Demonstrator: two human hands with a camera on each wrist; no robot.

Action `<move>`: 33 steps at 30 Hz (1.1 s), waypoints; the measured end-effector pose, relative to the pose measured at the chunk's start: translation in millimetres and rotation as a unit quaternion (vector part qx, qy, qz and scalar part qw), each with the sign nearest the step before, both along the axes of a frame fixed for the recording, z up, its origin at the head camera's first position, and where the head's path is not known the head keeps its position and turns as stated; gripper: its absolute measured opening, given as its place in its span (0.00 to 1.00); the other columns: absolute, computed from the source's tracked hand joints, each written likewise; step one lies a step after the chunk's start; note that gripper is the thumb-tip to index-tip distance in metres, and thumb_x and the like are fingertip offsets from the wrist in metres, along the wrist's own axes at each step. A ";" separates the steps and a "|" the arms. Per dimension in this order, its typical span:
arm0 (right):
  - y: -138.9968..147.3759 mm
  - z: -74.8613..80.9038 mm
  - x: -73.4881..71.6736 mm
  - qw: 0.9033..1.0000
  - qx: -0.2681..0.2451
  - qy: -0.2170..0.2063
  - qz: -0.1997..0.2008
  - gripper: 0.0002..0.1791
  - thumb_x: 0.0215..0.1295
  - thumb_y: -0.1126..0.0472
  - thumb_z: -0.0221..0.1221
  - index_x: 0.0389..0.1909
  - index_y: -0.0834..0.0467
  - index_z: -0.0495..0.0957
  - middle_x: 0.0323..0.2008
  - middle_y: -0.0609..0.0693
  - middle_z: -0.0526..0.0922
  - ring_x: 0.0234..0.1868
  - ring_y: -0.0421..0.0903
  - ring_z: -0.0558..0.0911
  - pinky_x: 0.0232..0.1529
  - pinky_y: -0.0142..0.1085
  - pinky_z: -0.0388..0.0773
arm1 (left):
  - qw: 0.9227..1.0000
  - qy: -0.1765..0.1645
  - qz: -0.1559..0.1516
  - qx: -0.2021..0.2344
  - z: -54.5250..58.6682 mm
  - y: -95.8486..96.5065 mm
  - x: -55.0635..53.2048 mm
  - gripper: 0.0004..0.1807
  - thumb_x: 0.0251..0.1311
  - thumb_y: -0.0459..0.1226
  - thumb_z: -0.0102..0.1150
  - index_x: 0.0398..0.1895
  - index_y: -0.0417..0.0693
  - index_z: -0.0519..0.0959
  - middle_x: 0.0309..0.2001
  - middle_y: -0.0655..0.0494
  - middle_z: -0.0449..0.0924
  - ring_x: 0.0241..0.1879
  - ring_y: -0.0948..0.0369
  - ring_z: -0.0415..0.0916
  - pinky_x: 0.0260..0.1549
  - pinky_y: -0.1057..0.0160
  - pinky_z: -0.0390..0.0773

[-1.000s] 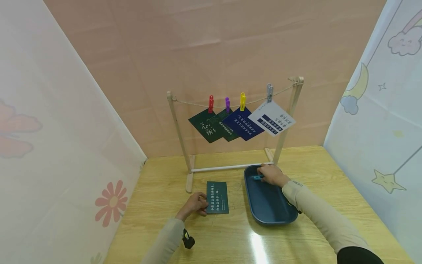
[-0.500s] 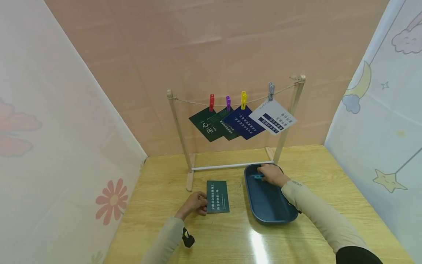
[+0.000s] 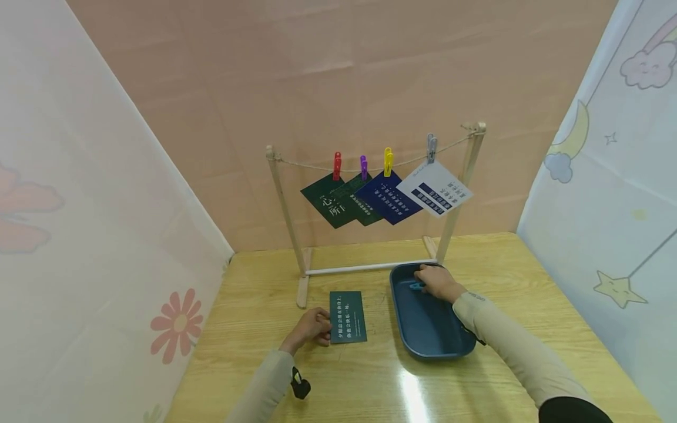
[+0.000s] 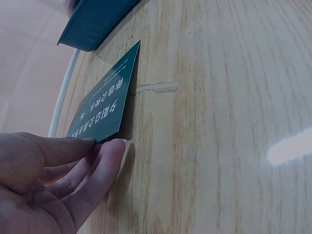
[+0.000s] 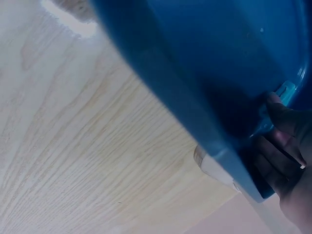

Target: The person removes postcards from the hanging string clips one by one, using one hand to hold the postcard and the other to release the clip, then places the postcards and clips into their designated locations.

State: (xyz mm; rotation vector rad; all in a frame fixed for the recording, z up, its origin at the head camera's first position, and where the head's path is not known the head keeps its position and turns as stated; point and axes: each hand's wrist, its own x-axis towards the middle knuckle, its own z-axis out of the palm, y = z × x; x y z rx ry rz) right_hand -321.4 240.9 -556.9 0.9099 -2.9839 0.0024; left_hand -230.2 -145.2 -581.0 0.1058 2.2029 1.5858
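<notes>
At the front left of the rack, my left hand (image 3: 309,326) pinches the left edge of a dark green card (image 3: 348,317) with white writing. In the left wrist view the thumb lies on top of the card (image 4: 105,105) and the fingers are under it, its near edge raised off the table. My right hand (image 3: 438,281) reaches into the far end of a dark blue tray (image 3: 431,329). Its thumb and fingers hold a light blue clothespin (image 5: 286,91) close to the tray floor; part of the clothespin is hidden by the hand.
Behind stands a wooden rack (image 3: 285,205) with a string. Red (image 3: 337,166), purple (image 3: 364,167), yellow (image 3: 388,161) and grey (image 3: 431,148) clothespins hold cards on it. A white bar (image 3: 370,268) joins the rack's feet. Printed cloth walls (image 3: 592,235) flank the table.
The light blue clothespin and my right hand have shifted slightly to the right within the tray. My left hand and the green card stay in place.
</notes>
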 end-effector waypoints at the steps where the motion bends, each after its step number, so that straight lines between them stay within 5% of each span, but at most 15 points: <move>1: -0.2 0.2 0.5 1.000 0.000 0.002 0.002 0.14 0.50 0.62 0.75 0.31 0.55 0.78 0.30 0.50 0.73 0.31 0.49 0.79 0.30 0.41 0.81 | 1.000 -0.001 0.000 0.001 -0.5 -0.3 0.0 0.16 0.66 0.22 0.55 0.55 0.25 0.68 0.32 0.43 0.82 0.26 0.55 0.82 0.26 0.56 0.87; 33: -4.9 -3.5 -3.1 1.000 0.008 -0.002 -0.004 0.15 0.52 0.59 0.74 0.36 0.56 0.79 0.31 0.51 0.74 0.32 0.49 0.80 0.30 0.41 0.82 | 1.000 -0.009 0.000 0.017 -4.0 -4.3 -2.5 0.16 0.66 0.23 0.55 0.54 0.26 0.68 0.32 0.42 0.82 0.25 0.58 0.81 0.27 0.55 0.87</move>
